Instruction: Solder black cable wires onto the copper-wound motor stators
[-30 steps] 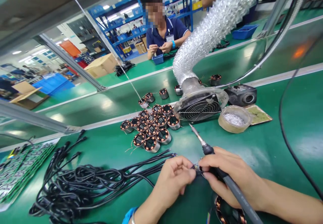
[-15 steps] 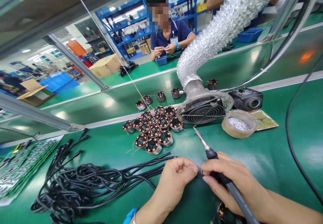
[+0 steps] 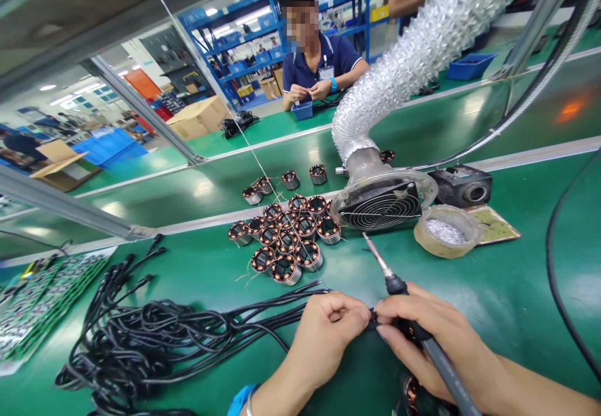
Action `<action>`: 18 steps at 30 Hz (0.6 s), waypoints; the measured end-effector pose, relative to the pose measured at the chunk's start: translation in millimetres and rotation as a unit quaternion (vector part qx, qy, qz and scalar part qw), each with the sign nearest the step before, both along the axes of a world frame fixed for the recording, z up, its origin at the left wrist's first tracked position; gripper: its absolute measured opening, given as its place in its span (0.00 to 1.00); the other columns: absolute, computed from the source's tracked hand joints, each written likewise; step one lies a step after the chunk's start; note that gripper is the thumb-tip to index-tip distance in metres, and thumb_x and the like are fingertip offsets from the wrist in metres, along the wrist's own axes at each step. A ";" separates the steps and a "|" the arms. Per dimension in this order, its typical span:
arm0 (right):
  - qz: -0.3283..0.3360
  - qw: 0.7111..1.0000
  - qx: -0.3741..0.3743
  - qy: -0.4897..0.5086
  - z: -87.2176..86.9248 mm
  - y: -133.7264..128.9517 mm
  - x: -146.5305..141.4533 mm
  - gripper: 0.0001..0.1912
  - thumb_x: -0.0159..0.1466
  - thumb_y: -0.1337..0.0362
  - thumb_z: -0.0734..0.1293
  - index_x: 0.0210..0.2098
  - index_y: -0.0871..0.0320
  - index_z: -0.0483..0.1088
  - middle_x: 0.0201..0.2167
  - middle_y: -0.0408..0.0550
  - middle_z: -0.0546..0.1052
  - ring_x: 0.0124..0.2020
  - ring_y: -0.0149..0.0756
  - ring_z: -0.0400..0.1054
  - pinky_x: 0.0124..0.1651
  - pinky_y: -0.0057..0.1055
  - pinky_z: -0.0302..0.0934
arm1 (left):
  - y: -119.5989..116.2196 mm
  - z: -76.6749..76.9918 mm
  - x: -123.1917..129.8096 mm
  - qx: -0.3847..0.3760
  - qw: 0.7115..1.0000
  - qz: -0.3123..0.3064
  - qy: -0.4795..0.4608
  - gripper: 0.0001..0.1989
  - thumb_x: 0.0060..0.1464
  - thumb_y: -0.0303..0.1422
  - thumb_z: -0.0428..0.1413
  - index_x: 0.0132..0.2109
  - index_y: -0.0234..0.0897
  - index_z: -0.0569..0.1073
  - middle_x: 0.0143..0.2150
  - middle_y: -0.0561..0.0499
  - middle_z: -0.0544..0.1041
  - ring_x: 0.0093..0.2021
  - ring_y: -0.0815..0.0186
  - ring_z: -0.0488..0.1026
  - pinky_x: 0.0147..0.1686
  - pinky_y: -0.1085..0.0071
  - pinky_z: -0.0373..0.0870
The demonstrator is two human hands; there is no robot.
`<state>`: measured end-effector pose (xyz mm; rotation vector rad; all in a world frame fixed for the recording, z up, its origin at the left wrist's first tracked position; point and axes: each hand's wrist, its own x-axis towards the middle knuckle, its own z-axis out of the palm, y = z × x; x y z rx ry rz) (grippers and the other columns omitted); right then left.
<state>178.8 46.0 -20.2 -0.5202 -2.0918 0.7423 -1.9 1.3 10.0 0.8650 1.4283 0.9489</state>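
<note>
A soldering iron (image 3: 422, 334) lies across my right hand (image 3: 436, 334), which is closed around it with the tip pointing up and away. The thumb and forefinger of that hand also pinch at a small dark piece (image 3: 373, 317), too small and covered to name. My left hand (image 3: 331, 328) meets it from the other side, its fingertips pressed together at the same piece. Beyond the hands stands a cluster of copper-wound motor stators (image 3: 285, 269). Below my right hand another copper-wound part (image 3: 412, 394) shows partly, mostly hidden.
Black cables (image 3: 154, 334) lie heaped at left, beside stacked circuit boards (image 3: 51, 303). A fume extractor fan (image 3: 382, 206) with a silver duct (image 3: 399, 59) stands behind the iron's tip. Right of it are a tub of silvery bits (image 3: 446, 247) and a co-worker (image 3: 319, 65) sits across.
The separate stators on the strip behind the cluster have shifted left. My hands keep nearly the same pose at the small dark piece, and the view has moved slightly.
</note>
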 end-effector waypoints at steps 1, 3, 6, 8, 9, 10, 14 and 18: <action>0.001 1.000 0.003 -0.001 0.0 0.0 -0.1 0.17 0.65 0.77 0.63 0.50 0.54 0.64 0.35 0.43 0.76 0.30 0.33 0.64 0.34 0.30 0.62 | -0.2 1.1 1.0 0.010 1.000 -0.008 0.010 0.10 0.46 0.36 0.62 0.28 0.32 0.80 0.25 0.51 0.73 0.27 0.69 0.64 0.30 0.74 0.60; 0.003 1.000 0.012 0.002 0.3 0.3 -0.1 0.17 0.65 0.77 0.63 0.50 0.54 0.64 0.35 0.43 0.76 0.30 0.33 0.64 0.34 0.30 0.62 | -1.2 2.9 2.3 0.029 0.998 -0.027 0.043 0.11 0.49 0.37 0.61 0.29 0.33 0.81 0.26 0.51 0.73 0.29 0.68 0.66 0.31 0.73 0.61; -0.001 1.000 0.027 0.003 2.4 1.5 -0.1 0.18 0.65 0.77 0.63 0.52 0.55 0.64 0.37 0.44 0.76 0.33 0.34 0.65 0.37 0.31 0.64 | -4.0 3.4 2.4 0.058 0.992 -0.044 0.103 0.11 0.54 0.36 0.59 0.30 0.34 0.81 0.27 0.51 0.74 0.30 0.67 0.66 0.32 0.73 0.60; -0.005 1.000 0.031 -0.006 4.5 2.6 -0.2 0.19 0.65 0.77 0.63 0.54 0.56 0.63 0.40 0.47 0.76 0.36 0.35 0.66 0.39 0.31 0.65 | -6.1 1.9 1.3 0.070 0.989 -0.049 0.122 0.11 0.55 0.36 0.58 0.31 0.34 0.80 0.28 0.51 0.74 0.30 0.67 0.66 0.32 0.73 0.60; -0.003 0.999 0.029 -0.014 5.5 3.1 -0.3 0.19 0.65 0.76 0.63 0.54 0.56 0.63 0.41 0.48 0.76 0.36 0.35 0.66 0.39 0.31 0.65 | -6.9 0.8 0.4 0.071 0.989 -0.049 0.122 0.11 0.56 0.36 0.57 0.32 0.33 0.80 0.28 0.51 0.74 0.30 0.67 0.66 0.32 0.73 0.60; 0.003 0.999 0.028 -0.021 6.4 3.5 -0.4 0.19 0.66 0.76 0.62 0.55 0.56 0.63 0.42 0.48 0.76 0.35 0.35 0.66 0.38 0.31 0.65 | -7.6 -0.5 -0.6 0.069 0.990 -0.049 0.115 0.12 0.56 0.37 0.57 0.32 0.33 0.79 0.28 0.51 0.73 0.29 0.68 0.65 0.31 0.73 0.60; 0.020 0.999 0.006 -0.034 8.6 4.9 -0.6 0.16 0.68 0.75 0.60 0.53 0.54 0.64 0.37 0.45 0.75 0.33 0.34 0.66 0.34 0.29 0.64 | -8.6 -3.3 -3.5 0.044 0.995 -0.056 0.065 0.12 0.55 0.38 0.57 0.31 0.33 0.75 0.23 0.54 0.68 0.26 0.70 0.61 0.27 0.75 0.57; 0.019 0.999 -0.023 -0.035 10.7 5.0 -0.6 0.16 0.68 0.75 0.60 0.51 0.53 0.65 0.36 0.44 0.75 0.33 0.32 0.68 0.35 0.27 0.66 | -9.5 0.0 -1.1 0.066 0.990 -0.054 0.116 0.08 0.54 0.34 0.58 0.32 0.34 0.77 0.27 0.51 0.72 0.28 0.68 0.66 0.28 0.74 0.61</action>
